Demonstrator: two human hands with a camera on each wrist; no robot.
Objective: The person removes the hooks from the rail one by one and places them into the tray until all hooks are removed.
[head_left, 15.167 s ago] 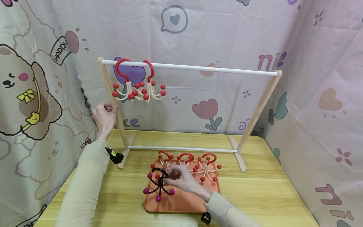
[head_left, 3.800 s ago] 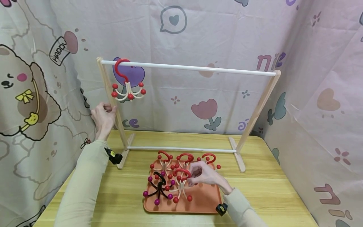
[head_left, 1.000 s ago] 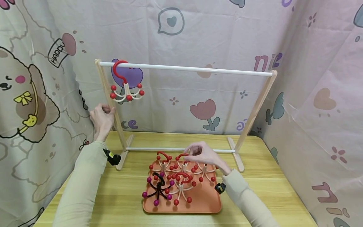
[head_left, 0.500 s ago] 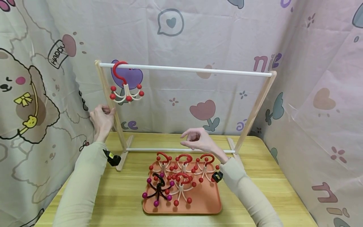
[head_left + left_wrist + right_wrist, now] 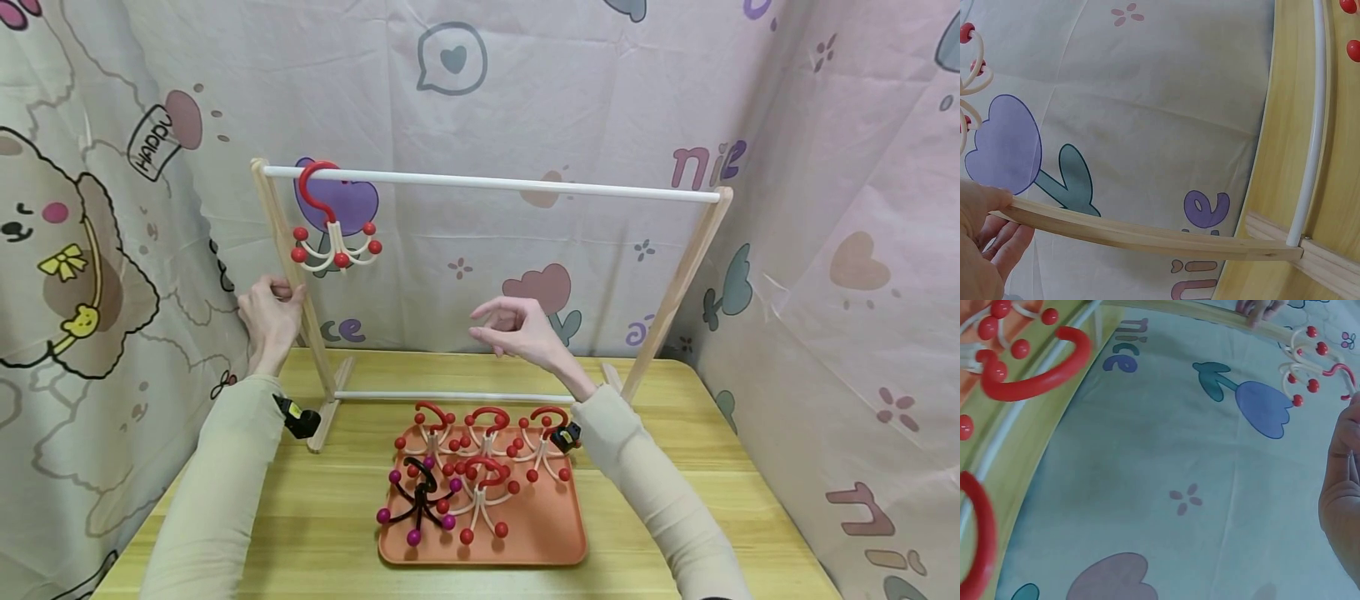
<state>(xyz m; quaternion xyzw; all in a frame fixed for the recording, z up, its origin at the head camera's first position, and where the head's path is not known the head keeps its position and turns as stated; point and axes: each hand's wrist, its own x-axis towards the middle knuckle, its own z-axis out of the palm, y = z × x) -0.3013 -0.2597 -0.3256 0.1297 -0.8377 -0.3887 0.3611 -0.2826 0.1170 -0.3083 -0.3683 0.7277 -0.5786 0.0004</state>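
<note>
My left hand (image 5: 272,321) grips the left wooden post (image 5: 1135,234) of a rack, thumb on one side and fingers on the other in the left wrist view. My right hand (image 5: 517,332) is in mid-air before the backdrop, fingers loosely bent with nothing between them. From the left end of the rack's white top rod (image 5: 495,181) hangs a claw hook (image 5: 335,242) with a red hook, cream arms and red balls. Several similar claw hooks, one being this front one (image 5: 480,496), stand on an orange tray (image 5: 543,529). Beside it stands a black claw hook (image 5: 421,496) with magenta balls.
The tray lies on a wood-grain table (image 5: 675,500), in front of the rack's lower white rod (image 5: 450,396). The right wooden post (image 5: 682,287) leans slightly outward. Patterned cloth (image 5: 600,83) surrounds the table at the back and both sides.
A second red claw hook has left the rod and now stands on the tray beside the black one. My right hand has risen from the tray, empty. My left hand stays at the post.
</note>
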